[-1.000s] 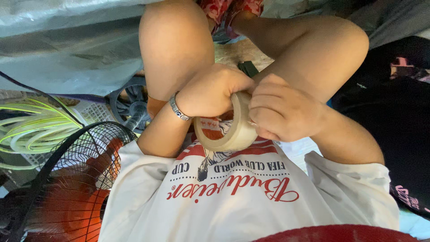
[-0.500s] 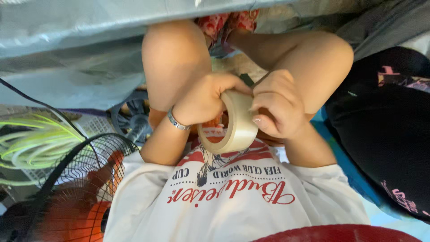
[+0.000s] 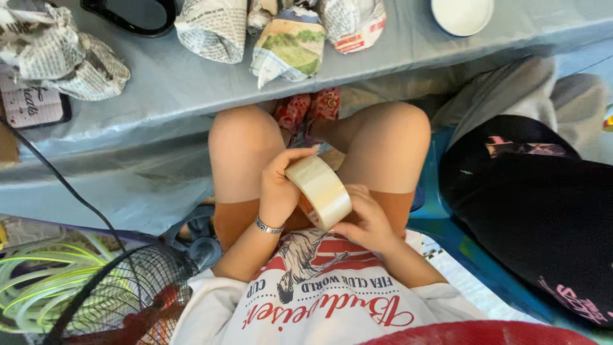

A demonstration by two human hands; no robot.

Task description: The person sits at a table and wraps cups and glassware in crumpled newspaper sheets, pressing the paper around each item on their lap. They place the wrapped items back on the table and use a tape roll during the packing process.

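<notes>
Head view, looking down at a seated person's lap. A tape roll (image 3: 319,191) of pale, clear packing tape is held above the knees, just below the near edge of the desk (image 3: 396,61). The left hand (image 3: 278,188) is wrapped around the roll's left side, its fingers (image 3: 295,156) clamped over the top rim. The right hand (image 3: 364,220) cups the roll from below and right, its fingers (image 3: 348,229) pressed against the lower rim. A metal bracelet (image 3: 268,225) is worn on the left wrist.

On the desk, beyond the roll, several newspaper bundles (image 3: 290,45) are lined up, with more at the far left. A white dish (image 3: 461,14) is seen to the roll's upper right and a black tray (image 3: 131,14) to its upper left. A black fan grille (image 3: 121,297) stands below and left of the roll, with a thin black cord (image 3: 57,185) running past it. Another person in dark clothing (image 3: 536,211) sits just to the roll's right.

Whether a loose tape end has been lifted cannot be told. Judged from the grip, the likely troubles are these: the end could be lost against the clear roll, or the tape could split or stick to itself if peeled at an angle. The roll could also slip from the lap and be dropped toward the fan, since it is supported by the hands alone.
</notes>
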